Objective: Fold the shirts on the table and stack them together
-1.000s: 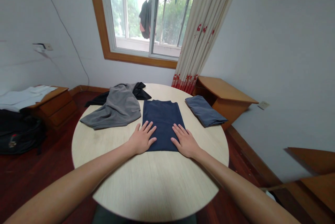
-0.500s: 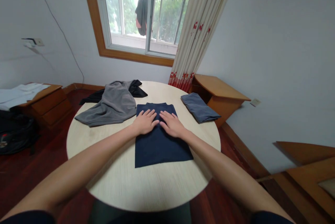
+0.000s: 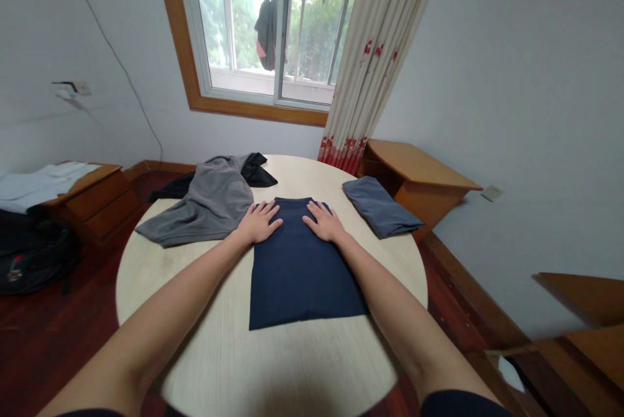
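Note:
A navy garment point(image 3: 302, 280), folded into a flat rectangle, lies on the round pale table point(image 3: 205, 352). My left hand point(image 3: 258, 222) rests flat on its upper left edge, fingers spread and pointing away from me. Over the upper right part lies my right hand point(image 3: 323, 220), also flat with fingers apart. Neither hand grips the cloth. Just left of my left hand is a loose grey garment point(image 3: 209, 202), with black cloth point(image 3: 258, 171) partly under it. To the right sits a folded grey-blue garment point(image 3: 380, 206).
Behind the table's right side stands a wooden desk point(image 3: 419, 164) below a patterned curtain point(image 3: 375, 60). At the left are a small wooden cabinet point(image 3: 102, 193) and a black bag point(image 3: 34, 254). A window point(image 3: 263, 34) is in the far wall.
My hands have slid apart over the navy garment, the left toward its left edge and the right toward its right side. The camera view has shifted slightly.

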Demonstrator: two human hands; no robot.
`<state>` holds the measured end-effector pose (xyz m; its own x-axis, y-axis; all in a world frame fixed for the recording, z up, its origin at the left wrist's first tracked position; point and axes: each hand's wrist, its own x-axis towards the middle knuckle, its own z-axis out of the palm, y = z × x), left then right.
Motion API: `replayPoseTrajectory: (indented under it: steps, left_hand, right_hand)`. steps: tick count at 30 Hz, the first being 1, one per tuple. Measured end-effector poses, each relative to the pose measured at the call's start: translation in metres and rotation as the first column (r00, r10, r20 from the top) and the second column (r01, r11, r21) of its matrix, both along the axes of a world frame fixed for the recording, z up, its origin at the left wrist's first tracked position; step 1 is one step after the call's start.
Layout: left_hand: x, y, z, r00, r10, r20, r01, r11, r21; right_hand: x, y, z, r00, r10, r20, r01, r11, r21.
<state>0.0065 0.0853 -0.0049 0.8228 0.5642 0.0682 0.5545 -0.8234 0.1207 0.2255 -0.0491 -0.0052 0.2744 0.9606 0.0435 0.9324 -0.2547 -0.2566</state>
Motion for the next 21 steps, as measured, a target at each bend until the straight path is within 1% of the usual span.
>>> replayPoseTrajectory:
  steps: [3,6,8,10,12,15,17,21]
  left_hand:
    - [-0.015,0.009,-0.002,0.999,0.042,0.003,-0.042,0.999,0.006]
    - [-0.032,0.011,-0.004,0.999,0.053,0.008,-0.053,0.998,0.025]
    - [-0.043,0.007,-0.005,0.998,0.048,0.049,-0.05,0.998,0.045]
    - [-0.053,-0.001,-0.006,0.994,0.026,0.108,-0.032,0.998,0.059]
    - [-0.064,-0.012,-0.005,0.989,-0.029,0.144,0.022,0.998,0.052]
    - [-0.081,-0.032,-0.003,0.975,-0.163,0.154,0.164,0.986,0.006]
    - [-0.092,-0.046,-0.001,0.955,-0.257,0.15,0.265,0.964,-0.03]
    - [-0.109,-0.065,0.004,0.896,-0.408,0.178,0.432,0.892,-0.13]
  right_hand:
    - [0.014,-0.003,-0.003,0.999,-0.039,-0.031,0.039,0.999,0.013]
    - [0.027,-0.008,-0.009,0.994,-0.078,-0.077,0.081,0.996,0.036]
    - [0.036,-0.012,-0.013,0.986,-0.104,-0.133,0.116,0.99,0.086]
    - [0.047,-0.018,-0.018,0.972,-0.106,-0.208,0.143,0.975,0.172]
    - [0.056,-0.028,-0.023,0.958,-0.054,-0.283,0.134,0.953,0.271]
    - [0.065,-0.048,-0.03,0.926,0.096,-0.364,0.057,0.92,0.388]
    - [0.065,-0.066,-0.032,0.902,0.186,-0.39,-0.004,0.906,0.422]
    - [0.05,-0.105,-0.027,0.877,0.306,-0.371,-0.136,0.897,0.42]
